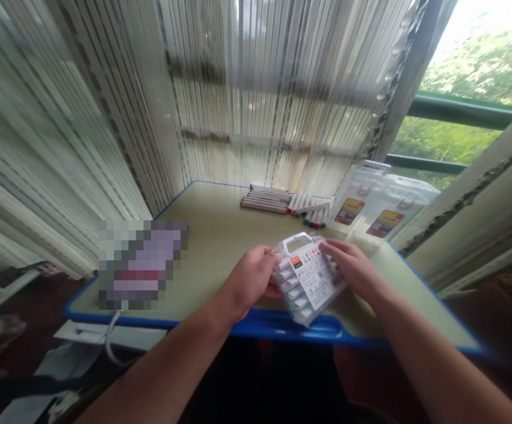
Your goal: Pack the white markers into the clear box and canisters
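Between my two hands is a clear plastic marker case (311, 280) with a carry handle at its top and a printed label on its face. White markers show through its sides. My left hand (256, 272) grips the case's left edge, and my right hand (355, 268) has its fingers on the upper right corner. The case is tilted over the table's front edge. Behind it lie loose white markers (264, 203) in a row, with more markers (313, 209) beside them, one lying across the others; several have coloured ends.
Two clear plastic cases (368, 200) with yellow labels stand at the right rear of the blue-edged table (207, 235). A pixelated flat object (147, 265) with a white cable (112, 341) rests at the left. Striped curtains (256, 106) hang behind the table.
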`<state>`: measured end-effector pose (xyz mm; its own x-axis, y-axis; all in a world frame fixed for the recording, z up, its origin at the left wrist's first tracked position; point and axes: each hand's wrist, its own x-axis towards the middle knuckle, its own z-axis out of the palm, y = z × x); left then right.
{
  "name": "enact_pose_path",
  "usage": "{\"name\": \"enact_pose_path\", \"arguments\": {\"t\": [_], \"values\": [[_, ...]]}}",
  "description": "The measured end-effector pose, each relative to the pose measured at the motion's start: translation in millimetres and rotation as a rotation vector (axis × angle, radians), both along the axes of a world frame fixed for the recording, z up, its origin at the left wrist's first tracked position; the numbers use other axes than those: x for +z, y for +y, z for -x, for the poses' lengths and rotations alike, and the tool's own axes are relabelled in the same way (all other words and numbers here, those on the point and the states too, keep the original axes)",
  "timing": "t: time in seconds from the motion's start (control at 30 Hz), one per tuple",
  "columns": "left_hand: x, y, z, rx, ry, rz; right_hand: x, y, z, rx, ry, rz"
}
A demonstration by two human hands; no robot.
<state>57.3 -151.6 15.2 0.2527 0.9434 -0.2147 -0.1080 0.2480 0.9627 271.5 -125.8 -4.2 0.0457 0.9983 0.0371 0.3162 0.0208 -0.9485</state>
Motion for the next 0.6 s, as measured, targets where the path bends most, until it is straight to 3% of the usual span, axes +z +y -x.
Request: {"name": "enact_pose_path", "arguments": {"t": [0.17,0.3,0.43,0.53,0.6], "values": [[-0.1,-2,2,-0.203,-0.038,0.126,7.3,-3,-1,0.021,0.004,0.047],[1.4,-4,4,-0.326,-0.015,0.135,10.4,-3,-3,0.013,-0.013,0.058],[-1.8,-4,3,-0.329,-0.027,0.125,12.4,-3,-1,-0.03,-0.14,-0.022],[-4.5,-2,1,-0.27,-0.103,0.13,12.5,-11,3,-0.12,-0.277,-0.213],[-4.8,-1,1,-0.181,-0.162,0.136,11.3,-20,6,-0.104,-0.356,-0.36]]}}
